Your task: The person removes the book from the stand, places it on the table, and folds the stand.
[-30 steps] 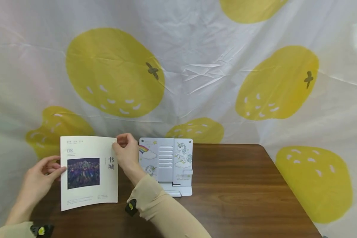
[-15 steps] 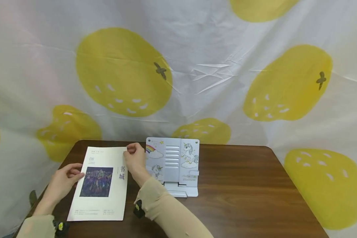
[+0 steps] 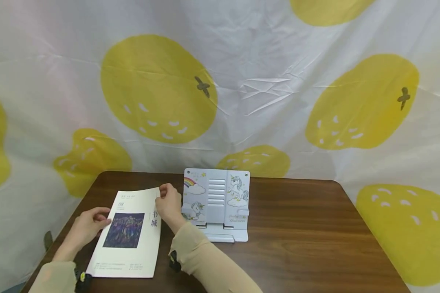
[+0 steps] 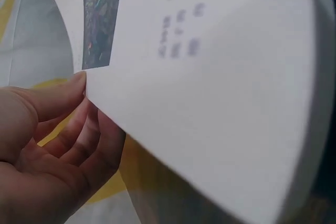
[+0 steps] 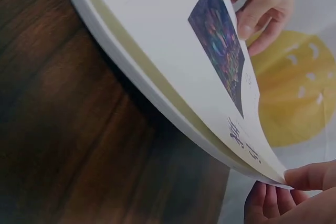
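A thin white magazine point(image 3: 128, 257) with a dark picture and large characters on its cover lies tilted at the table's left side. My left hand point(image 3: 85, 228) pinches its left edge, thumb on the cover and fingers underneath, as the left wrist view shows. At the top right corner, my right hand point(image 3: 170, 206) grips it between thumb and fingers. In the right wrist view, the cover point(image 5: 152, 30) bows and its side edge stands above the wood. Just right of my right hand stands a white metal book stand point(image 3: 215, 203) printed with unicorns and a rainbow.
The brown wooden table point(image 3: 304, 236) extends to the right of the stand, with rounded far corners. Behind it hangs a pale curtain point(image 3: 264, 53) with large yellow fruit prints. The stand's lower ledge point(image 3: 220, 237) juts toward me.
The magazine has come down from nearly upright to lying back low over the table, with both hands still gripping it. The view has shifted left; the stand stays in place.
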Demonstrator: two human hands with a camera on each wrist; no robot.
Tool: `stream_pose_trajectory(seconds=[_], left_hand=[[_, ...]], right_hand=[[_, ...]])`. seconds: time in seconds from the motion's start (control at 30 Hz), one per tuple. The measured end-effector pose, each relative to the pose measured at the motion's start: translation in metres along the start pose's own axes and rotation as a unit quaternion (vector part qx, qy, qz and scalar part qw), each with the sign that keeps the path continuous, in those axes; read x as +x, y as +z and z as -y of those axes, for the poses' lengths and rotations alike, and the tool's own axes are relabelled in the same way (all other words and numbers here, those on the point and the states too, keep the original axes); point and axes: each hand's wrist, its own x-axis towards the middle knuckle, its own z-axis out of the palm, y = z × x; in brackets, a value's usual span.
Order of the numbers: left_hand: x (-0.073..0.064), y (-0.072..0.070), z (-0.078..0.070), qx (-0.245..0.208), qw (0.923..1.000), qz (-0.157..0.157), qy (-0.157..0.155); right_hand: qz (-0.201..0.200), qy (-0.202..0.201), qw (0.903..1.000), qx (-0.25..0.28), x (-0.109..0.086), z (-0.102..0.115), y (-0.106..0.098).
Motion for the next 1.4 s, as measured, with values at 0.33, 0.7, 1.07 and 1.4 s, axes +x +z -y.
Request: stream_pose_trajectory(seconds=[0.33, 0.7, 1.07, 1.4], left_hand=[[-0.002, 0.005, 0.010, 0.003, 0.9989, 0.036, -0.031], [-0.002, 0.004, 0.006, 0.066, 0.9956, 0.057, -0.034], [-0.004, 0.005, -0.004, 0.112, 0.9919, 0.058, -0.003], [-0.013, 0.001, -0.012, 0.162, 0.9796, 0.119, -0.014]], right_hand=[[0.040, 0.005, 0.9987, -0.031, -0.006, -0.018, 0.004], [0.061, 0.027, 0.9970, -0.040, -0.007, -0.028, 0.005], [0.114, 0.058, 0.9910, -0.040, -0.010, -0.027, -0.001], [0.244, -0.023, 0.9611, -0.127, -0.028, -0.001, -0.027]])
